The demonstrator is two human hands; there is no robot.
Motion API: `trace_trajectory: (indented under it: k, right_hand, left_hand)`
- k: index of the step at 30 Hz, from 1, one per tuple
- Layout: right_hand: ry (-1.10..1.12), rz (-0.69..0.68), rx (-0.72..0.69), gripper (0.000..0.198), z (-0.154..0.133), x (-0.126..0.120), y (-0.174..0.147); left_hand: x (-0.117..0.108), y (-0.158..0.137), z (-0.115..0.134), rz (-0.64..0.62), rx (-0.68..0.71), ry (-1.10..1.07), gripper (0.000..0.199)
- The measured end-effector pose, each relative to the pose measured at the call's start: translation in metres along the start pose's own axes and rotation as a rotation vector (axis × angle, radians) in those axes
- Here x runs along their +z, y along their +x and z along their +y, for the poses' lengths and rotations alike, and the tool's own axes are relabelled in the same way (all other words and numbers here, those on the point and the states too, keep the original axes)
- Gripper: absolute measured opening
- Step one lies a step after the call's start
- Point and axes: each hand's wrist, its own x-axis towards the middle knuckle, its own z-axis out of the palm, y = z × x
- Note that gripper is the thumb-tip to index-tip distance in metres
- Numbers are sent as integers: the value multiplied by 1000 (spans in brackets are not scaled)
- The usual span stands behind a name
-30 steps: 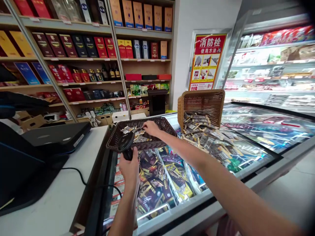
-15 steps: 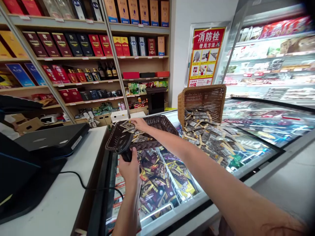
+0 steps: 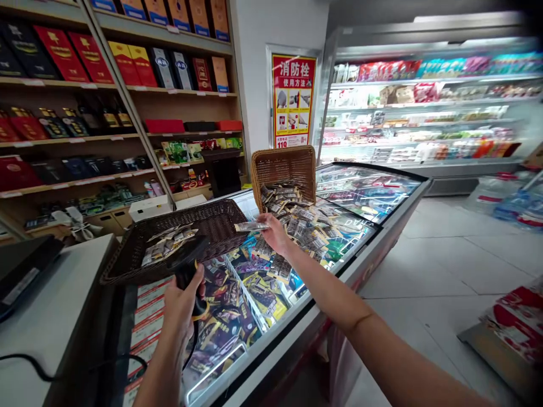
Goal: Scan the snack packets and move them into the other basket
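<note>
My left hand (image 3: 182, 299) is wrapped round the handle of a black barcode scanner (image 3: 189, 257), its cord hanging below. Between the fingers of my right hand (image 3: 274, 233) is a small snack packet (image 3: 251, 226), held over the freezer glass beside the right end of a dark brown wicker tray (image 3: 216, 212). Several similar packets (image 3: 169, 243) lie in the tray's left half. Past my right hand, a tan wicker basket (image 3: 254, 175) lies tipped on its side, with a heap of packets (image 3: 307, 226) spilling from its mouth onto the glass.
Under the glass top of the chest freezer (image 3: 360, 257) are bagged ice creams. A white counter (image 3: 76, 288) with a dark device is on the left. Shelves of boxed bottles stand behind, and a lit refrigerated display (image 3: 424, 102) is at the back right. Water bottles (image 3: 521, 203) stand on the floor.
My right hand has moved from over the dark tray to the right and now holds a packet near the heap. The view has turned right. The scanner stays in my left hand.
</note>
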Motion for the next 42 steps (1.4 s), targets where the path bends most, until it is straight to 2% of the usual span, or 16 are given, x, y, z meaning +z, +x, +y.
trace_trajectory:
  k: [3, 6, 8, 14, 21, 34, 37, 40, 42]
  right_hand:
    - [-39, 11, -26, 39, 1, -4, 1]
    - [-49, 57, -11, 57, 2, -9, 4]
    - [-54, 72, 33, 61, 2, -15, 6]
    - [-205, 143, 60, 48, 2, -23, 7]
    - [-339, 294, 16, 46, -8, -18, 0]
    - [-367, 304, 6, 36, -13, -20, -5]
    - [-426, 377, -22, 36, -20, -31, 0]
    - [-580, 492, -49, 33, -30, -50, 8]
    - [-714, 521, 13, 26, -34, -63, 13]
  left_hand:
    - [2, -3, -5, -157, -92, -18, 56]
    - [4, -8, -4, -251, -80, 29, 54]
    - [4, -14, 0, -313, -70, 72, 54]
    - [9, -29, 14, -499, -80, 244, 52]
    - [16, -33, 9, -472, -45, 313, 54]
    - [11, -26, -2, -484, -22, 392, 50]
    - [11, -24, -4, -467, -12, 395, 52]
    - [11, -22, -5, -429, 11, 371, 55]
    - [10, -20, -6, -399, 15, 335, 57]
